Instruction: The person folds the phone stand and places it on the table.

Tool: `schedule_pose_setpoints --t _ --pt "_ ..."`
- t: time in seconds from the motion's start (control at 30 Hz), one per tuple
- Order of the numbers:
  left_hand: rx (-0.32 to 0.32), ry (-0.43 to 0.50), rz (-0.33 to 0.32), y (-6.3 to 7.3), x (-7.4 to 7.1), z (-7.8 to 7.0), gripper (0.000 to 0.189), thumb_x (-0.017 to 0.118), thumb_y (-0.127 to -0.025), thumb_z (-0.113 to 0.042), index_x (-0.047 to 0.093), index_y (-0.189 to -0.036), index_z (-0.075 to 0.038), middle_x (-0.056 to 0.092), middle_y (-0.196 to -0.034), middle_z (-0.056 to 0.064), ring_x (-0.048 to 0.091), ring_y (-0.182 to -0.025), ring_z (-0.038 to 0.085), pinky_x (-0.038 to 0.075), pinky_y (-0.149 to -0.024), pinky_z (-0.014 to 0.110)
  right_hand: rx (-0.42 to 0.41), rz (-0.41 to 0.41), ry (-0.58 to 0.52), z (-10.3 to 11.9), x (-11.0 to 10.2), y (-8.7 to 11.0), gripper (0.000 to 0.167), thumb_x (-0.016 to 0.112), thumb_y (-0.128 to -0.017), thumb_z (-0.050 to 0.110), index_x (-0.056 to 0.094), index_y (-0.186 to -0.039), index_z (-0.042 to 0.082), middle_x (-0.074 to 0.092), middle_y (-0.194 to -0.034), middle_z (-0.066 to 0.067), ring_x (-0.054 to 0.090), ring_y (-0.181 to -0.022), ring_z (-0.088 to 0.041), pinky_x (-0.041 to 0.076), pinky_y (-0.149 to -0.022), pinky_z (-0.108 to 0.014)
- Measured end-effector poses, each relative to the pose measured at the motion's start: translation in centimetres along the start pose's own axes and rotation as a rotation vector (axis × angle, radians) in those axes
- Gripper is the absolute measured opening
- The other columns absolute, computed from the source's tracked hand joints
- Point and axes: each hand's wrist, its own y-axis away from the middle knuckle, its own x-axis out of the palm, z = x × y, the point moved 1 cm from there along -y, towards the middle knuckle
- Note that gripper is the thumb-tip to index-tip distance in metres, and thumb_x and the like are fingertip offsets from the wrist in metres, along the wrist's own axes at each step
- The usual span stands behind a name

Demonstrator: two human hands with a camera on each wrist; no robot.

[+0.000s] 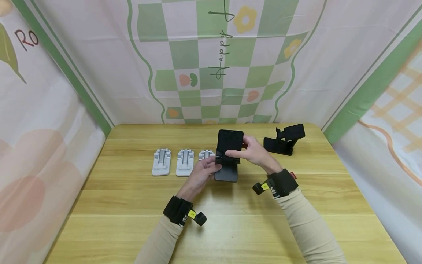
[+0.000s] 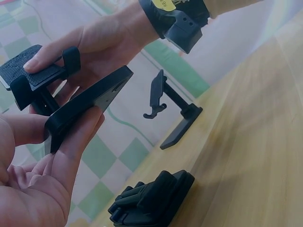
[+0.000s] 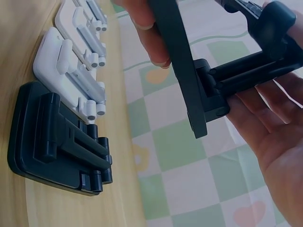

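Note:
Both hands hold a black folding phone stand [image 1: 229, 141], partly unfolded, above the table. My left hand [image 1: 200, 172] pinches its flat base [image 2: 94, 97] between thumb and fingers. The right hand [image 1: 255, 151] grips the upper holder plate [image 2: 35, 71], thumb across its front and fingers behind. In the right wrist view a double-bar arm [image 3: 251, 73] links base and holder. Below the held stand lies a folded black phone stand [image 3: 61, 137], hidden from the head view. Three folded white phone stands, the nearest one [image 1: 206, 154] partly covered by my left hand, lie in a row.
An unfolded black phone stand [image 1: 280, 145] stands at the back right of the wooden table [image 1: 230, 227]. The other two white stands, one at the far left [image 1: 161, 162] and one in the middle [image 1: 185, 163], lie flat. A patterned cloth [image 1: 211, 95] hangs behind the table.

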Motion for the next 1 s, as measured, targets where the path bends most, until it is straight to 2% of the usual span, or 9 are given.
schedule_pose_setpoints --t 0.27,0.5,0.8,1.0 --pt "-0.001 0.002 -0.004 0.0 -0.07 0.17 0.042 0.056 -0.102 0.001 0.05 -0.143 0.011 0.062 -0.137 0.029 0.072 -0.099 0.009 0.06 -0.085 0.023 -0.024 -0.005 -0.002 -0.1 0.17 -0.1 0.037 0.08 -0.09 0.014 0.067 -0.122 0.004 0.068 -0.113 -0.01 0.063 -0.1 -0.026 0.053 -0.083 -0.033" --pt "-0.004 0.0 -0.008 0.1 -0.27 0.22 0.044 0.057 -0.102 0.0 0.049 -0.144 0.011 0.061 -0.138 0.028 0.072 -0.101 0.009 0.059 -0.084 0.022 -0.031 -0.01 0.022 -0.2 0.3 -0.09 0.032 0.08 -0.09 0.014 0.067 -0.118 0.005 0.068 -0.109 -0.008 0.061 -0.097 -0.023 0.052 -0.082 -0.033" --pt "-0.016 0.002 -0.024 0.11 -0.32 0.18 0.045 0.057 -0.102 -0.001 0.049 -0.145 0.01 0.06 -0.139 0.028 0.072 -0.1 0.009 0.059 -0.081 0.021 -0.039 -0.012 0.014 0.07 0.55 -0.13 0.036 0.08 -0.091 0.012 0.066 -0.123 0.002 0.069 -0.116 -0.012 0.063 -0.102 -0.024 0.053 -0.087 -0.04" --pt "-0.017 -0.003 -0.015 0.05 -0.39 0.26 0.046 0.058 -0.102 -0.001 0.048 -0.145 0.01 0.06 -0.14 0.027 0.072 -0.108 0.014 0.059 -0.086 0.023 -0.018 -0.036 0.05 -0.29 0.59 -0.14 0.028 0.08 -0.092 0.017 0.068 -0.116 0.007 0.069 -0.107 -0.008 0.06 -0.093 -0.023 0.051 -0.079 -0.033"
